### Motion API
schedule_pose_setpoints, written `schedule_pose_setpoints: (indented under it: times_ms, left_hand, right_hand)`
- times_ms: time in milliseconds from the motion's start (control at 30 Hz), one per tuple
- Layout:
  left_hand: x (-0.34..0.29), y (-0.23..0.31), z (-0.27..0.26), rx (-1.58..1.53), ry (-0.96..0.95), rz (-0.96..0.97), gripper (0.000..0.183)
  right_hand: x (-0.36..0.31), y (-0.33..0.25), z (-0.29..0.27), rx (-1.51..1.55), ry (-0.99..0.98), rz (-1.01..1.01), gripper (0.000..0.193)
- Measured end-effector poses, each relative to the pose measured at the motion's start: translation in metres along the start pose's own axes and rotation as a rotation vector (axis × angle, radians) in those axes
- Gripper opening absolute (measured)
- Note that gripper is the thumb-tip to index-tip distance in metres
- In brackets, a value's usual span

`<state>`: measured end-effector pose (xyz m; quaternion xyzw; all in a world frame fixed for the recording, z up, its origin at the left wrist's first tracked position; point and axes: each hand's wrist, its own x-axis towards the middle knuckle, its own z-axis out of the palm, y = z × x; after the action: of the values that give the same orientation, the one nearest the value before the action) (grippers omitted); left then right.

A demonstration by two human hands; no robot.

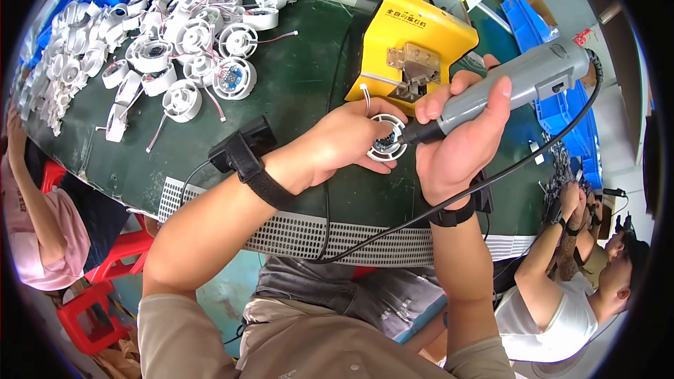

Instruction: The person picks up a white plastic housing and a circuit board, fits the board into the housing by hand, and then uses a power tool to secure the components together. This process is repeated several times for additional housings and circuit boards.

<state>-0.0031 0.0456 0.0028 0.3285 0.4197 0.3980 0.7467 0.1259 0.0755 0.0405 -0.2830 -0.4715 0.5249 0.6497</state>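
My left hand (335, 139) is closed round the edge of a small white round plastic housing (399, 152) with a dark circuit board inside. A short white wire with a connector (364, 90) rises beside the fingers. My right hand (460, 146) wraps round a grey electric screwdriver (516, 88), tilted with its dark nose down to the left. The nose reaches the inside of the housing; the bit's exact contact is too small to tell. Just beyond both hands stands a yellow screw feeder (411, 28) with a metal block on its front.
Many similar white housings (193, 36) with wires lie piled at the far left of the green table (295, 70). The screwdriver's black cable (516, 177) loops over my right wrist. Blue bins (523, 21) stand at the right. Other people sit at both sides, near red stools (88, 316).
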Motion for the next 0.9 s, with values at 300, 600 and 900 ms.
schedule_pose_setpoints:
  times_ms: [300,600,900]
  left_hand:
    - [0.003,-0.006,0.001,0.088,0.028,0.044,0.029]
    - [0.002,-0.01,0.004,0.117,0.075,0.087,0.032]
    - [0.003,-0.01,0.003,0.133,0.078,0.116,0.035]
  right_hand:
    - [-0.002,-0.001,0.001,-0.09,-0.052,-0.087,0.048]
    - [-0.004,0.002,0.004,-0.19,-0.072,-0.162,0.047]
    - [-0.003,-0.001,0.001,-0.195,-0.072,-0.179,0.047]
